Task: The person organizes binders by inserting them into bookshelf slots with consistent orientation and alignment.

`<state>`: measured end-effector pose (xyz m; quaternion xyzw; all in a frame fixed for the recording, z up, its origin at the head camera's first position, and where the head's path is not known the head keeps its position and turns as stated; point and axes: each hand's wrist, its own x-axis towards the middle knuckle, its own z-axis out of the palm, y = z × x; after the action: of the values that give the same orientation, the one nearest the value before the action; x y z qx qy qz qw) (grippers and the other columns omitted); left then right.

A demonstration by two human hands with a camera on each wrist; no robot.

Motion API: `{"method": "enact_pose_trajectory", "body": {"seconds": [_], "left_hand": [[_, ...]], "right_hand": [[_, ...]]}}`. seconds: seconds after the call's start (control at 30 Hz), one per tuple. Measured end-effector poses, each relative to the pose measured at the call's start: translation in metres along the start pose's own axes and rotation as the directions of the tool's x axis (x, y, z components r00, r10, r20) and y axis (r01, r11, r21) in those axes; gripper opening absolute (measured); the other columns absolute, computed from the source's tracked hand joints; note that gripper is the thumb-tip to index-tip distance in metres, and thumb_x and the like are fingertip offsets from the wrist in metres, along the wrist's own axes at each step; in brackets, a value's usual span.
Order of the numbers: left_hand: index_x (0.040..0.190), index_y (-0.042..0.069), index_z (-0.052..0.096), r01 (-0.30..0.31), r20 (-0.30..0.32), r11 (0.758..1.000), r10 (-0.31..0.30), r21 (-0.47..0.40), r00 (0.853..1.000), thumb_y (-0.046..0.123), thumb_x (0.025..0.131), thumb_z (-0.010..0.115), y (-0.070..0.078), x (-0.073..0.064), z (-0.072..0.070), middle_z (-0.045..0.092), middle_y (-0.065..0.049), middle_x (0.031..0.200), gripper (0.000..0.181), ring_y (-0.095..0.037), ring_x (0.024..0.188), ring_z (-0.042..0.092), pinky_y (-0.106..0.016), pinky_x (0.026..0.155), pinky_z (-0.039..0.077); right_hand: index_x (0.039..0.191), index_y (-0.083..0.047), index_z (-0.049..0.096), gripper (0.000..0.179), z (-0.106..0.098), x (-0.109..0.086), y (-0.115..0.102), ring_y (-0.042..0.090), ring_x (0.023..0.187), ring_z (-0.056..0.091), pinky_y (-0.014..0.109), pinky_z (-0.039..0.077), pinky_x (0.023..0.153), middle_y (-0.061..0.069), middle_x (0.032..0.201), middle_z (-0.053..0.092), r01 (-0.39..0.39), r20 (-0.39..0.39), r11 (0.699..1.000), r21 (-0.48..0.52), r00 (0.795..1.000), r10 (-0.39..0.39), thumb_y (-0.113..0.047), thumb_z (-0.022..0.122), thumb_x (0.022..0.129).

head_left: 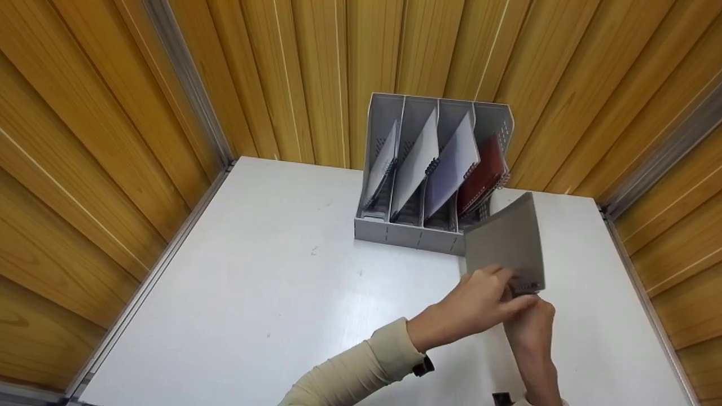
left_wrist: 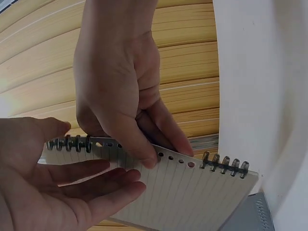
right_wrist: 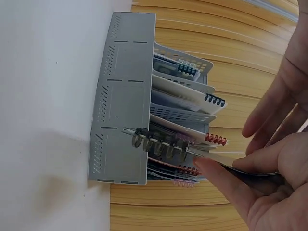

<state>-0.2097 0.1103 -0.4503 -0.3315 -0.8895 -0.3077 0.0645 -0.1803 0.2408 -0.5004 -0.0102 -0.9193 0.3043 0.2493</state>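
Observation:
My right hand (head_left: 530, 327) pinches a ring-bound notebook (head_left: 505, 242) at its spine edge, between thumb and fingers. The notebook is tilted up just in front of a grey file organizer (head_left: 407, 233). In the left wrist view, lined pages (left_wrist: 183, 202) show, with dark binding rings (left_wrist: 225, 164) at both ends of the spine and bare punched holes between. My left hand (head_left: 479, 296) is at the same spine edge, its fingers (left_wrist: 103, 195) extended loosely over the page side near one ring group. From the right wrist, dark rings (right_wrist: 159, 147) stand out in front of the organizer.
The organizer's slots hold several ring-bound notebooks: a pale one (head_left: 382, 163) at left, a white one (head_left: 416, 166), a lilac one (head_left: 451, 169) and a dark red one (head_left: 482, 175). A white table (head_left: 254, 270) lies beneath. Wood-patterned walls (head_left: 293, 73) stand behind and at both sides.

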Motion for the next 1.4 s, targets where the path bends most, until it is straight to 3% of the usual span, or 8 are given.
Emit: {"method": "enact_pose_trajectory", "body": {"seconds": [0.17, 0.3, 0.53, 0.63, 0.8, 1.03, 1.23, 1.4], "left_hand": [[0.126, 0.013, 0.068, 0.075, 0.084, 0.991, -0.066, -0.111, 0.994, 0.054, 0.102, 0.053, -0.016, -0.004, -0.007, 0.069, 0.005, 0.119, 0.05, -0.003, 0.108, 0.062, -0.021, 0.087, 0.051], [0.131, 0.012, 0.066, 0.175, 0.109, 0.969, -0.158, -0.175, 0.982, 0.053, 0.102, 0.052, -0.037, -0.007, -0.013, 0.068, 0.002, 0.126, 0.052, -0.007, 0.112, 0.063, -0.027, 0.092, 0.051], [0.122, 0.003, 0.069, 0.26, -0.068, 0.946, -0.277, -0.191, 0.958, 0.025, 0.104, 0.057, -0.093, -0.007, -0.022, 0.07, -0.01, 0.122, 0.031, -0.024, 0.11, 0.067, -0.03, 0.094, 0.052], [0.123, -0.003, 0.066, 0.314, -0.187, 0.936, -0.341, -0.158, 0.921, 0.011, 0.1, 0.058, -0.121, -0.008, -0.023, 0.067, -0.017, 0.124, 0.028, -0.029, 0.116, 0.065, -0.034, 0.098, 0.052], [0.134, -0.01, 0.055, 0.415, -0.369, 0.9, -0.434, -0.133, 0.822, 0.002, 0.096, 0.059, -0.171, -0.012, -0.029, 0.054, -0.025, 0.14, 0.041, -0.038, 0.132, 0.052, -0.041, 0.108, 0.045], [0.145, -0.013, 0.042, 0.554, -0.334, 0.785, -0.62, -0.278, 0.71, 0.011, 0.104, 0.051, -0.23, -0.016, -0.037, 0.044, -0.03, 0.147, 0.049, -0.042, 0.135, 0.047, -0.046, 0.111, 0.041], [0.113, -0.009, 0.066, 0.555, -0.264, 0.737, -0.665, -0.386, 0.699, 0.012, 0.107, 0.047, -0.26, -0.014, -0.041, 0.068, -0.019, 0.096, 0.029, -0.028, 0.089, 0.066, -0.038, 0.077, 0.054], [0.071, 0.007, 0.056, 0.57, -0.259, 0.715, -0.687, -0.404, 0.679, 0.009, 0.104, 0.05, -0.274, -0.007, -0.045, 0.04, 0.003, 0.062, 0.033, -0.013, 0.058, 0.038, -0.027, 0.053, 0.031]], "right_hand": [[0.087, 0.012, 0.065, 0.01, -0.001, 0.005, 0.002, 0.021, 0.053, 0.045, 0.028, 0.033, 0.048, 0.012, 0.059, 0.059, -0.028, 0.016, 0.999, -0.043, 0.999, 0.029, 0.003, 0.063, 0.092], [0.105, 0.013, 0.066, 0.023, -0.001, 0.006, 0.002, 0.036, 0.065, 0.067, 0.03, 0.044, 0.051, 0.021, 0.075, 0.072, -0.095, 0.045, 0.996, 0.004, 0.995, 0.094, -0.009, 0.062, 0.099], [0.125, 0.018, 0.057, 0.036, -0.001, 0.005, 0.001, 0.046, 0.085, 0.072, 0.038, 0.055, 0.057, 0.027, 0.085, 0.073, -0.099, 0.05, 0.994, 0.055, 0.994, 0.097, -0.007, 0.062, 0.099], [0.133, 0.018, 0.051, 0.044, 0.0, 0.004, 0.0, 0.047, 0.089, 0.072, 0.046, 0.057, 0.061, 0.03, 0.091, 0.072, -0.104, 0.072, 0.993, 0.062, 0.992, 0.1, -0.008, 0.061, 0.1], [0.139, 0.017, 0.045, 0.049, 0.0, 0.003, -0.003, 0.049, 0.095, 0.07, 0.053, 0.058, 0.068, 0.032, 0.098, 0.071, -0.122, 0.109, 0.99, 0.077, 0.988, 0.113, -0.011, 0.059, 0.102], [0.141, 0.018, 0.043, 0.05, 0.0, 0.004, -0.004, 0.048, 0.092, 0.071, 0.052, 0.058, 0.066, 0.031, 0.096, 0.072, -0.111, 0.112, 0.991, 0.075, 0.988, 0.103, -0.01, 0.058, 0.102], [0.138, 0.016, 0.047, 0.047, 0.003, 0.008, -0.007, 0.046, 0.092, 0.072, 0.05, 0.058, 0.065, 0.029, 0.097, 0.072, -0.113, 0.116, 0.99, 0.087, 0.988, 0.103, -0.011, 0.058, 0.102], [0.137, 0.017, 0.047, 0.048, 0.008, 0.013, -0.009, 0.045, 0.09, 0.072, 0.04, 0.055, 0.059, 0.031, 0.098, 0.072, -0.124, 0.113, 0.986, 0.108, 0.987, 0.112, -0.013, 0.059, 0.102]]}}
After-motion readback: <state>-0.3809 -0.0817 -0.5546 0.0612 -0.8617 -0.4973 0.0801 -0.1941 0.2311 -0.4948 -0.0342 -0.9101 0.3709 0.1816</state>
